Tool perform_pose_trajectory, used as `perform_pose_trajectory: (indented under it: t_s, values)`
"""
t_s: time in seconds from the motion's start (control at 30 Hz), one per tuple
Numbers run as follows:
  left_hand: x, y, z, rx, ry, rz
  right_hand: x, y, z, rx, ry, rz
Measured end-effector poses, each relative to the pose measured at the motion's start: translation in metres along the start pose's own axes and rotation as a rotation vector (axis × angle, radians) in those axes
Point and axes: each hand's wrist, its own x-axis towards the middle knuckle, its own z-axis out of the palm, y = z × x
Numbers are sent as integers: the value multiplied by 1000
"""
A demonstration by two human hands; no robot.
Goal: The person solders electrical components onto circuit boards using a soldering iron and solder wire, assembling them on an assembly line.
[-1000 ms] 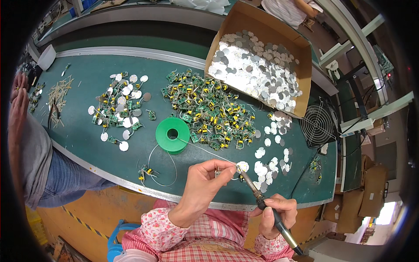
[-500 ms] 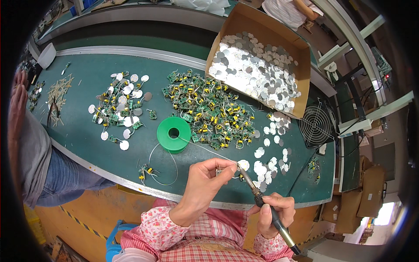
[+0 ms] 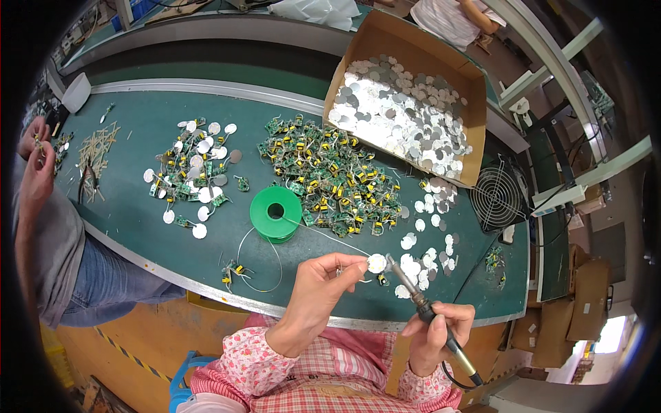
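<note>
My left hand (image 3: 317,289) is closed in a pinch, with a round white disc (image 3: 376,263) at its fingertips. A thin solder wire (image 3: 325,235) runs from the green spool (image 3: 276,213) to those fingers. Beside the disc a small dark and yellow part (image 3: 383,279) shows, partly hidden below it. In my right hand (image 3: 441,334) is a soldering iron (image 3: 425,313), held like a pen. Its metal tip sits just right of the disc, apart from it. Loose white discs (image 3: 413,265) lie on the table beyond the iron.
A heap of green and yellow circuit boards (image 3: 330,175) lies mid-table. Boards with discs (image 3: 196,165) are spread to the left. A cardboard box (image 3: 475,131) of discs stands behind, near a fan (image 3: 496,198). Another person's hands (image 3: 38,155) work at far left.
The soldering iron has pulled back right and down, off the disc. My left hand moved slightly left with the disc. The other person's hands have opened apart somewhat.
</note>
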Motion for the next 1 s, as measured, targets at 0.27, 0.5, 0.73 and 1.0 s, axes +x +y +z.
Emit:
perform_pose_trajectory:
  t_s: [0.27,0.5,0.73,1.0]
  values:
    - [-9,-14,2,-151,19,-88,12,35,19,-360,-171,-296]
    - [-8,-34,14,-202,-112,-128,8,46,3,-502,-145,-437]
    - [-5,-40,7,-229,-328,-206,2,43,2,-235,3,-92]
    - [0,-45,-9,-234,-577,-268,-6,36,4,-169,-47,-58]
